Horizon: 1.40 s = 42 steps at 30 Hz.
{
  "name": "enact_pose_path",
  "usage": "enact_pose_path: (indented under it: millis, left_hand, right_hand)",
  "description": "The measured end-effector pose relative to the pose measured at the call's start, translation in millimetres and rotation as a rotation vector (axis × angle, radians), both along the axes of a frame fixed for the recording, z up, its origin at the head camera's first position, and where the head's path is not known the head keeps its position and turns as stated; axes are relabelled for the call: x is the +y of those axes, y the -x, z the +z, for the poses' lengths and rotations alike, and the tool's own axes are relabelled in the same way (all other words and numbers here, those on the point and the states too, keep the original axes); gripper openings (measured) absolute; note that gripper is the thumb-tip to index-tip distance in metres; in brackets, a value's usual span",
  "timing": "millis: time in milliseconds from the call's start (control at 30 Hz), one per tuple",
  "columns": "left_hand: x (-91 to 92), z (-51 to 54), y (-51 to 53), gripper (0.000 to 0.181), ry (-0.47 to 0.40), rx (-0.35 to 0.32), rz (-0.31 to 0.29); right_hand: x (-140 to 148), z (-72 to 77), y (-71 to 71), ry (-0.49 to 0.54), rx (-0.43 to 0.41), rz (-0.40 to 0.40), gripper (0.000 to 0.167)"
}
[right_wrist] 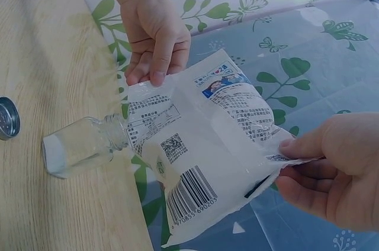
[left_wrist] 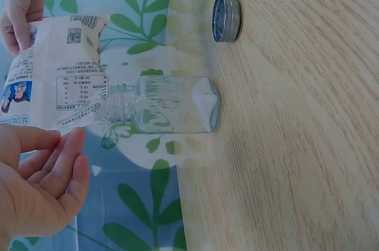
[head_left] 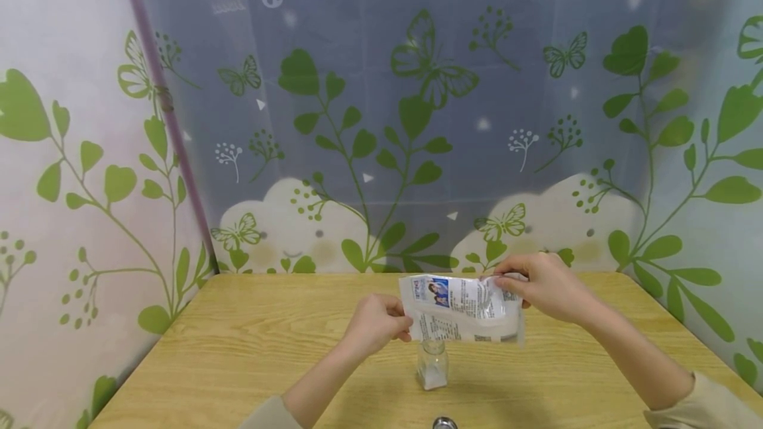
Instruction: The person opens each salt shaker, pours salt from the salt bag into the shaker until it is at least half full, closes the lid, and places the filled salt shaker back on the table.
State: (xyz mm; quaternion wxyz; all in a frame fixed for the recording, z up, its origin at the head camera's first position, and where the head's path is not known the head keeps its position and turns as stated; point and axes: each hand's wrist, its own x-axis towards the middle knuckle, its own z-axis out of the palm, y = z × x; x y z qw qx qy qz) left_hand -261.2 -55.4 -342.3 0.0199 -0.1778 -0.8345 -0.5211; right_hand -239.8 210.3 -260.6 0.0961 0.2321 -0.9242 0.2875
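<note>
A white printed plastic bag [head_left: 461, 310] is held between both hands, tipped over a small glass jar [head_left: 432, 366]. My left hand [head_left: 379, 318] pinches the bag's left corner between thumb and fingers, close to the jar's mouth. At the other end, my right hand [head_left: 545, 285] grips the bag's upper edge, thumb on the printed side. One lower corner of the bag meets the jar's threaded neck [left_wrist: 121, 103]; whether anything is flowing is hidden. White matter lies in the bottom of the upright jar, seen through its wall [right_wrist: 54, 153].
A round metal lid [left_wrist: 227, 19] lies on the wooden table [head_left: 286, 330], apart from the jar on its near side. Behind the table hangs a patterned cloth [head_left: 357, 118] with leaves and butterflies, and similar cloth lines both sides.
</note>
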Motion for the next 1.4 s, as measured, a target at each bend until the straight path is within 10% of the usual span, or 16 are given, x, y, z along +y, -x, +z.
enact_pose_path:
  millis: [1400]
  left_hand:
    - [2.3,2.3,-2.3,0.007,0.017,-0.016,0.007]
  right_hand:
    - [2.6,-0.1,0.2,0.002,-0.009,-0.003,0.016]
